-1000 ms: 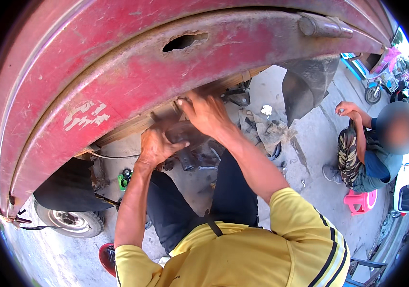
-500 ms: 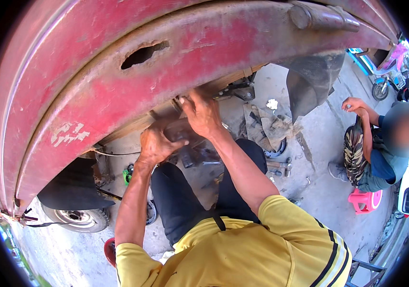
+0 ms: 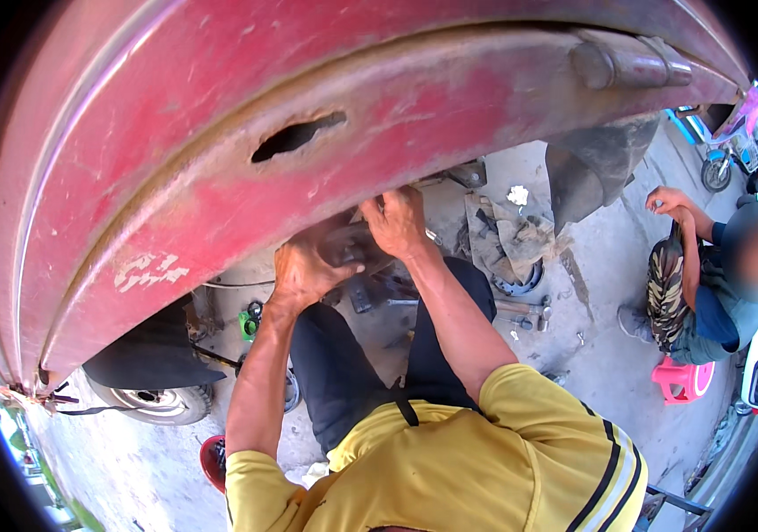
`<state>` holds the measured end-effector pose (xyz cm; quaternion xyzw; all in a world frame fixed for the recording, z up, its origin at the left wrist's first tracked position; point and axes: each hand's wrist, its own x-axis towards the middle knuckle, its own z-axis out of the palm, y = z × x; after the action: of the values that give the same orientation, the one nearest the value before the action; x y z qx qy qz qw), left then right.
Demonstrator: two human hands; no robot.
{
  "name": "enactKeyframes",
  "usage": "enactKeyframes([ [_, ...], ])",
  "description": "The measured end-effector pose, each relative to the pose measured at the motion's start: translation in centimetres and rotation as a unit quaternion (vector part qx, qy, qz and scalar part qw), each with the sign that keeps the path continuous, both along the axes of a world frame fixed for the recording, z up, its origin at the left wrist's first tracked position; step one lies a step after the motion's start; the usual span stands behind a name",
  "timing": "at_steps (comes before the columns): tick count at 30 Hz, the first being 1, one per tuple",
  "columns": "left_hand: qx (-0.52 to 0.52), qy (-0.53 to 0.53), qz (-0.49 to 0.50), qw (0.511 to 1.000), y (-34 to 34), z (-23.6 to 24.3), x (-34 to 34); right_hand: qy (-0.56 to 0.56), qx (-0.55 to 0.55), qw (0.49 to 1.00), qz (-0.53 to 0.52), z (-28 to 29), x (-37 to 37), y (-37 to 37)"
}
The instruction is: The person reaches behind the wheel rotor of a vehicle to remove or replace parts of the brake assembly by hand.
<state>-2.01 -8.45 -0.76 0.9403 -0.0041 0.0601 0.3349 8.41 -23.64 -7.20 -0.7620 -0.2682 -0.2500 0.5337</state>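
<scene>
A red, worn metal vehicle panel (image 3: 379, 120) with a rusted, ragged hole curves across the view in front of me. My left hand (image 3: 308, 273) is at its lower edge, thumb stretched toward the right and the other fingers curled away and partly hidden. Farther right, my right hand (image 3: 397, 226) reaches up to the same edge with bent fingers, their tips partly behind the panel. Between both hands is a dark brown part (image 3: 339, 241), blurred and half covered; its kind cannot be made out. Both hands seem closed about it.
Cloth rags (image 3: 503, 235) and hand tools (image 3: 530, 312) lie on the concrete. A wheel (image 3: 153, 403) is at left beside a black flap (image 3: 144, 350), with a red bowl (image 3: 212, 461) nearer. At right, a person (image 3: 707, 293) sits on a pink stool (image 3: 685, 379).
The panel appears lower and farther right, as the whole view has shifted. My hands keep nearly the same pose, and their fingertips are now more covered by the panel edge.
</scene>
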Motion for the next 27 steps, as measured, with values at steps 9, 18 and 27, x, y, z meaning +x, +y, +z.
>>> enactKeyframes([
  [9,0.031,-0.009,0.005,0.999,0.3,-0.4,-0.2,0.180,0.113,0.977,0.026,-3.7,-0.4,-1.4],
  [18,-0.019,0.019,-0.004,1.000,0.7,-0.7,-0.2,0.463,0.283,0.798,0.262,-8.3,0.7,-3.2],
  [27,0.024,-0.029,0.009,0.999,0.9,-1.9,-0.2,0.436,0.262,0.831,0.225,-5.2,0.6,-5.2],
])
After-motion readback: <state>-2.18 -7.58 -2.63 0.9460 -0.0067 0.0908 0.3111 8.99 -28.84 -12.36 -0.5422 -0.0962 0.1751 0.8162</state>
